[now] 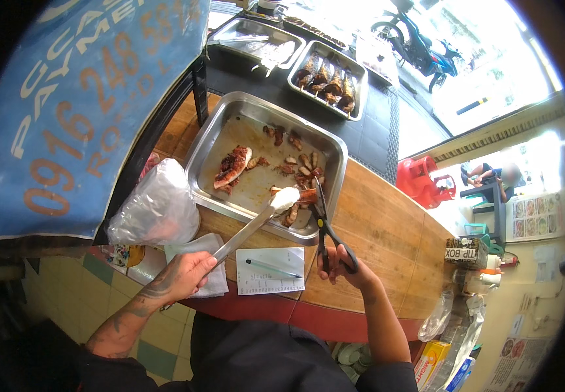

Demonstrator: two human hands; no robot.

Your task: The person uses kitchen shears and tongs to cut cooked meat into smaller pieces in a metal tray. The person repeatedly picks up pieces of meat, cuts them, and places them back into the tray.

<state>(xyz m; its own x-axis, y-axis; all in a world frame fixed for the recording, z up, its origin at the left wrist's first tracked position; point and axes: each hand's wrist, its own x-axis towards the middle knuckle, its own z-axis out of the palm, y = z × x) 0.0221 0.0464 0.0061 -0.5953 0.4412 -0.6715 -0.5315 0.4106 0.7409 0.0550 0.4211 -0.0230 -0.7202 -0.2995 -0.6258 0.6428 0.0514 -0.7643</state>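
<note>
My left hand [189, 274] is closed around a pair of metal tongs [250, 230]. The tongs' pale tips pinch a strip of grilled meat [308, 196] low over the right part of a steel tray [209, 192]. Fingers of my right hand [343, 267] pass through the handles of black kitchen scissors [322, 226], whose blades are at the right end of that strip. Cut meat pieces [306, 164] lie at the tray's right side. A larger slab of grilled meat [233, 166] rests at the left, in brownish juices.
A notepad [270, 286] with a pen [272, 268] lies at the table's near edge. Left are a plastic-wrapped bundle [157, 206] and a white cloth [209, 289]. Beyond stand a tray of skewered grilled food [329, 81] and another steel tray [233, 34]. A person [500, 179] sits far right.
</note>
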